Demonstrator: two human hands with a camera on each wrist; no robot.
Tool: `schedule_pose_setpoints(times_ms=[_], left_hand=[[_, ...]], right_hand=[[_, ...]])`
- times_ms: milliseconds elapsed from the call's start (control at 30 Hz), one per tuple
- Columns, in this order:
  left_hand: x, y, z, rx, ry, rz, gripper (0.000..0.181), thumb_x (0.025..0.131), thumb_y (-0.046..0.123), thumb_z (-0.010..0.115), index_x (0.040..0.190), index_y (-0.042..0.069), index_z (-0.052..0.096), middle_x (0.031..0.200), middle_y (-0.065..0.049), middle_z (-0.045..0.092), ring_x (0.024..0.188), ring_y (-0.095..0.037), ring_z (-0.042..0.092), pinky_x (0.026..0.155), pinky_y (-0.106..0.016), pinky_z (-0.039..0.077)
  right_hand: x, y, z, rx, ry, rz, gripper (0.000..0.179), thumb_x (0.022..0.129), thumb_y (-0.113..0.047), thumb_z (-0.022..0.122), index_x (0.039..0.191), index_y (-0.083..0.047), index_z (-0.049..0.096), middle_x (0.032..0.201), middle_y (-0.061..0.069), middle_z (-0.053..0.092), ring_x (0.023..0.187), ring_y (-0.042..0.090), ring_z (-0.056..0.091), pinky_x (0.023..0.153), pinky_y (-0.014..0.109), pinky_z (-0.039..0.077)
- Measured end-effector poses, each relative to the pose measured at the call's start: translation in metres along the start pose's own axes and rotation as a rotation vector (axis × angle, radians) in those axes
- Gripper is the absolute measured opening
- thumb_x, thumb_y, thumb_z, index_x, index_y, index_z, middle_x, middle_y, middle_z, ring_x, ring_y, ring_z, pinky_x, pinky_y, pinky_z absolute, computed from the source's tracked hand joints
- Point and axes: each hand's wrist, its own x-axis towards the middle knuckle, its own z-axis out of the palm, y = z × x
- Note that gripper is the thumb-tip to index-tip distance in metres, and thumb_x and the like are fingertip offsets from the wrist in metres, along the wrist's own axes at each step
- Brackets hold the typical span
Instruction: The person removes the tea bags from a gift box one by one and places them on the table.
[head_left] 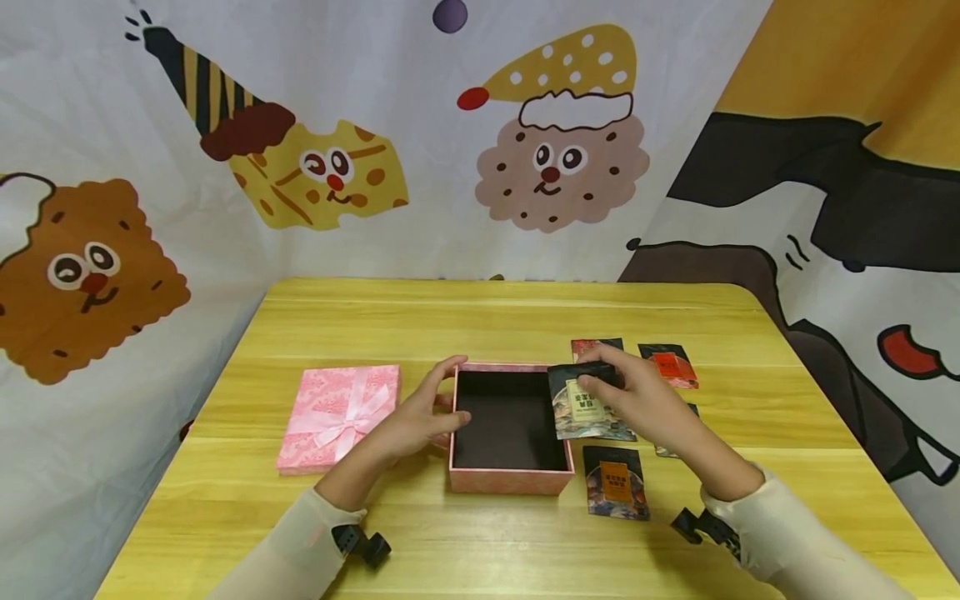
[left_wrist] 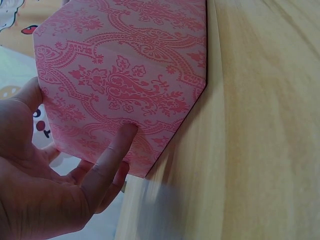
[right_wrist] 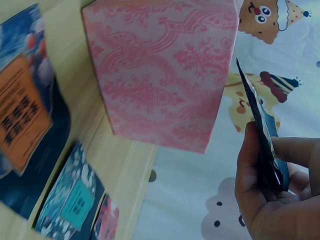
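An uncovered pink patterned box [head_left: 513, 481] with a dark inside stands mid-table. My left hand [head_left: 422, 417] holds it at its left wall, thumb over the rim and fingers along the outside. In the left wrist view, a fingertip lies against the patterned side of the box [left_wrist: 125, 75]. My right hand [head_left: 637, 392] pinches a dark sachet [head_left: 581, 408] with a pale green label by its far edge. That sachet overlaps the box's right rim in the head view. Seen edge-on in the right wrist view, the sachet [right_wrist: 262, 130] sits between thumb and fingers.
Left of the box lies its pink lid [head_left: 337, 421] with a ribbon bow. On the right are several more sachets: an orange-labelled one [head_left: 617, 483] near the front, a red-labelled one [head_left: 669, 365] farther back, others partly hidden by my right hand and arm. A printed cloth hangs behind the table.
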Motion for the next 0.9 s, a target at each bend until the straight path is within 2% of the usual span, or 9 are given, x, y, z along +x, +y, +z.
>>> schedule_pose_setpoints(times_ms=[200,233,267,467,700,900], left_hand=[[-0.001,0.001,0.000,0.008,0.007,-0.007,0.083,0.096,0.016,0.072,0.160,0.039,0.025,0.166,-0.009,0.017,0.120,-0.037,0.055,0.074,-0.043,0.062],[-0.001,0.001,0.000,0.009,0.009,-0.006,0.083,0.096,0.016,0.072,0.160,0.039,0.025,0.166,-0.009,0.017,0.121,-0.037,0.055,0.074,-0.043,0.062],[-0.001,0.001,0.000,0.011,0.010,-0.008,0.083,0.096,0.016,0.072,0.160,0.038,0.025,0.166,-0.009,0.017,0.122,-0.038,0.054,0.074,-0.043,0.062],[0.000,-0.002,0.000,0.017,0.010,-0.001,0.081,0.096,0.015,0.071,0.161,0.034,0.026,0.167,-0.012,0.017,0.127,-0.041,0.051,0.074,-0.043,0.062],[0.001,-0.002,0.001,0.017,0.014,-0.013,0.081,0.096,0.014,0.071,0.159,0.041,0.026,0.167,-0.010,0.017,0.127,-0.041,0.051,0.074,-0.043,0.062],[0.000,0.000,0.001,0.018,0.023,-0.025,0.082,0.095,0.014,0.072,0.157,0.046,0.028,0.166,-0.005,0.019,0.127,-0.040,0.052,0.074,-0.043,0.062]], right_hand=[[-0.009,0.007,-0.007,-0.032,0.031,0.023,0.031,0.104,-0.030,0.064,0.131,-0.014,0.063,0.063,0.003,0.051,0.043,0.014,0.038,0.044,0.031,0.040],[-0.010,0.009,-0.007,-0.033,0.033,0.022,0.030,0.104,-0.029,0.064,0.130,-0.014,0.063,0.056,-0.001,0.041,0.044,0.014,0.038,0.044,0.031,0.040],[-0.011,0.010,-0.008,-0.037,0.038,0.020,0.028,0.104,-0.028,0.064,0.129,-0.015,0.064,0.055,-0.003,0.041,0.044,0.014,0.039,0.044,0.030,0.040],[-0.017,0.019,-0.011,-0.050,0.048,0.019,0.024,0.105,-0.030,0.063,0.125,-0.017,0.065,0.055,-0.002,0.043,0.042,0.015,0.041,0.043,0.032,0.042],[-0.026,0.031,-0.015,-0.036,0.046,0.030,0.023,0.105,-0.026,0.063,0.121,-0.010,0.065,0.072,0.005,0.055,0.047,0.015,0.045,0.046,0.031,0.044],[-0.033,0.042,-0.019,0.008,0.046,0.055,0.017,0.104,-0.022,0.065,0.114,-0.008,0.065,0.065,0.005,0.049,0.048,0.015,0.043,0.046,0.031,0.042]])
